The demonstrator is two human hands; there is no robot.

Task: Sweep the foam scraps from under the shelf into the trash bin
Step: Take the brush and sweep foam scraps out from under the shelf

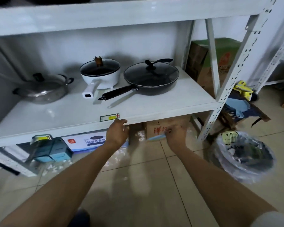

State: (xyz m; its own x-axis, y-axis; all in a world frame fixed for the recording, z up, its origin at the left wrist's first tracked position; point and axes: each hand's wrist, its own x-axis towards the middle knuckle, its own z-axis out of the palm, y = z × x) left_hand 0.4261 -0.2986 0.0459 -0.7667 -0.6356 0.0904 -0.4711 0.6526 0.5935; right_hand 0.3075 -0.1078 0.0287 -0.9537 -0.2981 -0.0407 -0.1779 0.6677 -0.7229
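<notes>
White foam scraps [141, 133] lie on the tiled floor under the white metal shelf [154, 110], with more scattered at the lower left [56, 166]. My left hand [117, 133] reaches up to the shelf's front edge, its fingers curled against the underside of the board. My right hand [175, 132] is low in front of a cardboard box [169, 124] and grips a light blue handle [156, 137] that points left; what is at its end is blurred. The trash bin [246, 158], lined with a clear plastic bag, stands on the floor at the right.
On the shelf stand a steel pot [41, 89], a white pot with a lid [100, 74] and a black lidded pan [151, 79]. Below are a blue container [51, 149] and a white printed box [87, 141]. Clutter and cardboard boxes [246, 104] sit behind the shelf's right post [226, 89].
</notes>
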